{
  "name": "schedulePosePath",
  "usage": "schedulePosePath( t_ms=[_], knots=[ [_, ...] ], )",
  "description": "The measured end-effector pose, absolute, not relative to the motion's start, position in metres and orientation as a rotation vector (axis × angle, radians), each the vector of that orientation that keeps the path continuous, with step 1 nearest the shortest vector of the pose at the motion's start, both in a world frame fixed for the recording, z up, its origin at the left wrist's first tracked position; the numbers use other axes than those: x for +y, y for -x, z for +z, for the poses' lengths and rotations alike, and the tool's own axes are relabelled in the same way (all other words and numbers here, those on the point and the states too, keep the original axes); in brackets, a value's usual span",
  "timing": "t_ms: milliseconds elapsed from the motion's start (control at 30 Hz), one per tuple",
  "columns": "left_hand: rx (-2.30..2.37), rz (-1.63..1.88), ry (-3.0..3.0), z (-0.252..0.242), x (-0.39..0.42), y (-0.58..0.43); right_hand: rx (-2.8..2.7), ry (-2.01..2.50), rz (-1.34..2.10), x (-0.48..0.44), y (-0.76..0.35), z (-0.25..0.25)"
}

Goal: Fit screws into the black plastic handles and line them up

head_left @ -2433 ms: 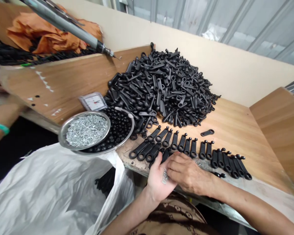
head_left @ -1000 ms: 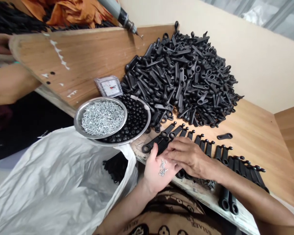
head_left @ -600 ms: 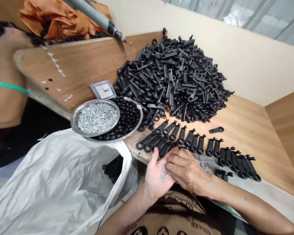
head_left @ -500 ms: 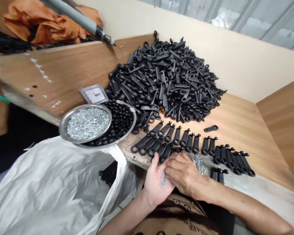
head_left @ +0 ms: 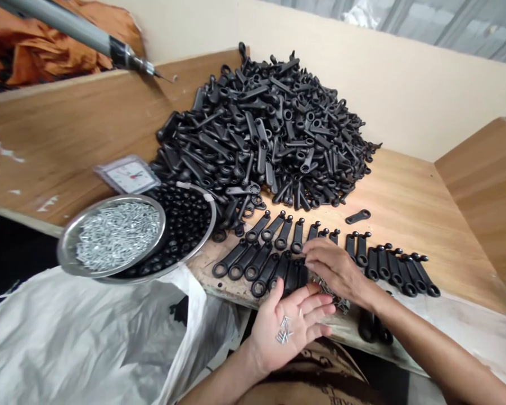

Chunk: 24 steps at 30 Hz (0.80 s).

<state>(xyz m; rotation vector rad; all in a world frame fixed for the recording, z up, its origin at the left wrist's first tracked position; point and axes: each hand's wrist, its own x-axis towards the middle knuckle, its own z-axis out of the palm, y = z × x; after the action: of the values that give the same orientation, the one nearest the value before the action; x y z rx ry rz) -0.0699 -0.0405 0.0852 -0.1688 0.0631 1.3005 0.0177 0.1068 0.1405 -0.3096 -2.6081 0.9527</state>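
- At the front edge of the table, one person works with two bare hands.
- The left hand lies palm up with its fingers spread, so it grips nothing. Small screws sit loose in the palm, which acts like a little dish, I think, to keep them close.
- The right hand reaches over the table, just past the left hand's fingertips. Its fingers curl down by the rows, but their tips are hard to see, so I cannot tell if they pinch anything.
- Just below that hand lies a loose pile of screws, perhaps put there because it is easy to reach.
- Black bars lie in a front row and a back row. In the back row the knobs point away from the person, probably so all of them face alike.
- Behind the rows stands a big heap of black bars, maybe set back to leave room for them.
- To the left, a small dish of screws seems to rest partly on a bowl of black beads, perhaps to save space.
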Motion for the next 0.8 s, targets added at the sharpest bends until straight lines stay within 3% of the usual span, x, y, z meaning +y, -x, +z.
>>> schedulePosePath(
  t_ms=[567,800],
  knots=[
    [0.086,1.469,0.205,0.078,-0.048,0.103,-2.838,0.216,0.668,0.125,0.001,0.111],
    [0.087,1.509,0.244,0.082,-0.046,0.103,-2.722,0.157,0.633,0.108,-0.005,0.136]
  ],
)
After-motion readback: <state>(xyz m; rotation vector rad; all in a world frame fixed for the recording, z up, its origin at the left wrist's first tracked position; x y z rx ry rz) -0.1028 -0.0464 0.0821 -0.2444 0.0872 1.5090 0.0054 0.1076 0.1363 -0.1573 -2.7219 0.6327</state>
